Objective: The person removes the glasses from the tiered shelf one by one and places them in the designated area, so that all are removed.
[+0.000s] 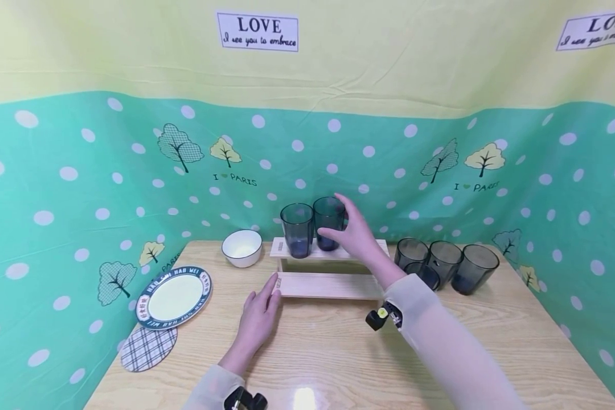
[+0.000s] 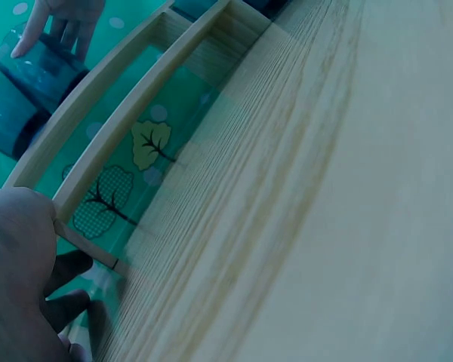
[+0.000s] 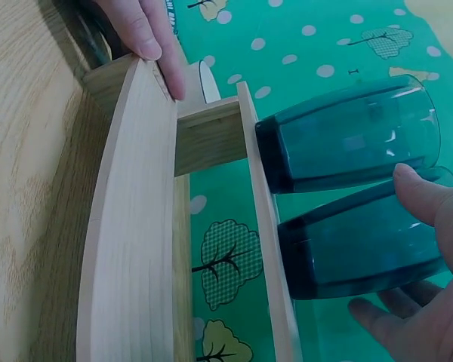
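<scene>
A two-tier wooden rack (image 1: 333, 285) stands on the table, with two tinted drinking glasses upright on its upper tier. My right hand (image 1: 356, 233) holds the right-hand glass (image 1: 329, 213), its thumb across the near side and other fingers round the far right side. The glass base touches the upper board in the right wrist view. Close to its left is the other glass (image 1: 298, 230). My left hand (image 1: 258, 319) rests against the left end of the lower board, fingers mostly straight; the left wrist view shows some fingers spread past that end.
Several tinted glasses (image 1: 475, 267) stand at the right of the rack, partly behind the right forearm. Left of the rack sit a white bowl (image 1: 242, 248), an oval blue-rimmed plate (image 1: 174, 297) and a plaid round mat (image 1: 148, 348). A patterned cloth (image 1: 369, 151) hangs behind the table.
</scene>
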The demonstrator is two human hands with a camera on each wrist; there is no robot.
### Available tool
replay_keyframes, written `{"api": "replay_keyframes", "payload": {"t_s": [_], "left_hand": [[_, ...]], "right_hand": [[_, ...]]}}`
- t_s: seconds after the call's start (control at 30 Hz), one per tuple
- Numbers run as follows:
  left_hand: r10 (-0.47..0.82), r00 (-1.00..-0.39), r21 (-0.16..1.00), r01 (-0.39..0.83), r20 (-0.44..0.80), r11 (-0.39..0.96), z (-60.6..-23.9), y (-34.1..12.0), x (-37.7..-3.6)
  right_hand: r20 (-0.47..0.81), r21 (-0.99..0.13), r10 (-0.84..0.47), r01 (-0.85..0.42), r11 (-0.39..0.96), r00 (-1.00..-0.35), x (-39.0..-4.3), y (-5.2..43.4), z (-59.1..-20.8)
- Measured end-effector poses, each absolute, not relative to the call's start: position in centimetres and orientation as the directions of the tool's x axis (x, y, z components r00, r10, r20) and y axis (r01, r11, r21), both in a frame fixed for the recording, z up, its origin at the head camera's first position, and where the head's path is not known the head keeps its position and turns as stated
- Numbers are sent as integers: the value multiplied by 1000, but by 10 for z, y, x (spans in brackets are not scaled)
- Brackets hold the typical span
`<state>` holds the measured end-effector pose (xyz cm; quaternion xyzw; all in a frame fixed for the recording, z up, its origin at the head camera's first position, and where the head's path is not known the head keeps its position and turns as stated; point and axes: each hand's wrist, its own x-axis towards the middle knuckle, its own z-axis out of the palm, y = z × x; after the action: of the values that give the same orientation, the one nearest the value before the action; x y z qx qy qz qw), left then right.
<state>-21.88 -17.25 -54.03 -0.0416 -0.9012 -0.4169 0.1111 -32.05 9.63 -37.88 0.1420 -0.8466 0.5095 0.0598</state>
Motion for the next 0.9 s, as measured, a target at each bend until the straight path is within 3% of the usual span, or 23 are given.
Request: {"api": "replay_keyframes", "payload": {"t_s": [0.9], "left_hand": [[-21, -975, 743, 156, 223, 651, -537, -171, -217]], "right_hand": [[270, -834, -134, -301, 462, -953, -318, 94, -382]]}}
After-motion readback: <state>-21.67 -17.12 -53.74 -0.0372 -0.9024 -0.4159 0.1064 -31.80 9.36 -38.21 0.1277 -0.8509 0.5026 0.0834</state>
